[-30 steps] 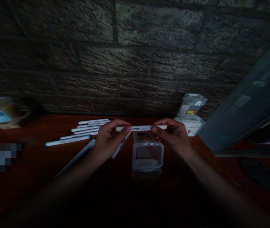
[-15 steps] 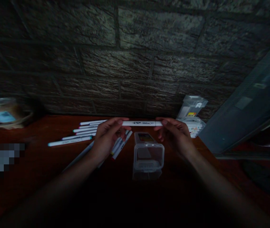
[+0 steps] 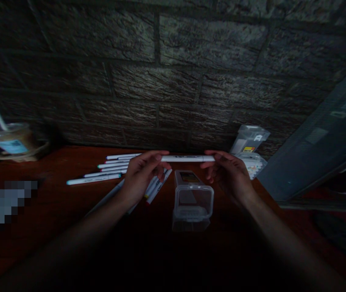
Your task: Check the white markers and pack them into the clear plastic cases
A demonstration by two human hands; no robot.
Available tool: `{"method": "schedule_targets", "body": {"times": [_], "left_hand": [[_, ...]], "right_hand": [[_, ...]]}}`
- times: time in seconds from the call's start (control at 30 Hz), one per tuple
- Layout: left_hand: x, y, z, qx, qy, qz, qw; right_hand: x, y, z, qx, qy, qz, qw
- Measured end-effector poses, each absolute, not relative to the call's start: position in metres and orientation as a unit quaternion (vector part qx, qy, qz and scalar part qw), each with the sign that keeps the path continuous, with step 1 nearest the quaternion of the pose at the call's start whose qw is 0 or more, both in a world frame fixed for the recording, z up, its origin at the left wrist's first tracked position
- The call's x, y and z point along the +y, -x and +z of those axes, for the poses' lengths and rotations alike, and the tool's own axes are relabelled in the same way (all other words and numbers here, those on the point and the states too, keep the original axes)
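Observation:
A white marker (image 3: 187,158) with dark print lies level between my two hands, above the table. My left hand (image 3: 144,172) pinches its left end, and my right hand (image 3: 230,172) pinches the right end; my fingers cover both tips. Below the marker, a clear plastic case (image 3: 193,202) rests on its side with its open end toward me. Several white markers (image 3: 109,166) with coloured ends are spread to the left of my left hand. More markers (image 3: 159,186) lie beside and partly behind that hand.
On the brown table (image 3: 54,166), a drink cup (image 3: 16,140) with a straw stands at the far left. At the back right are an upright clear case (image 3: 247,140) and a clear pack of markers (image 3: 254,164). A stone-block wall (image 3: 173,89) rises behind; a grey post (image 3: 310,138) stands right.
Both hands keep hold of the marker, which has turned slightly so that its print faces more upward. The whole view has shifted a little, with things appearing further right.

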State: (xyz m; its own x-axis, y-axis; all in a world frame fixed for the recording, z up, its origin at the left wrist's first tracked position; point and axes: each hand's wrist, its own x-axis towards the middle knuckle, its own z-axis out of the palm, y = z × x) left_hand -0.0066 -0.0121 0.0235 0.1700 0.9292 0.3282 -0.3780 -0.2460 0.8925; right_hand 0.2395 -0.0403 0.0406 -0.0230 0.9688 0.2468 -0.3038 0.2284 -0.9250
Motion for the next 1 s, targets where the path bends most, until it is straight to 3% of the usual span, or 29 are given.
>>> {"method": "schedule_targets", "body": {"times": [0.5,1.0], "left_hand": [[-0.0117,0.004,0.0189,0.355,-0.638,0.541,0.417],[-0.0155,0.0026,0.0219,0.332,-0.613,0.562,0.445]], "right_hand": [[-0.0384,-0.2344,0.0315,-0.554,0.404,0.424,0.592],[-0.0381,-0.2351,0.0317,-0.53,0.366,0.46,0.612]]}}
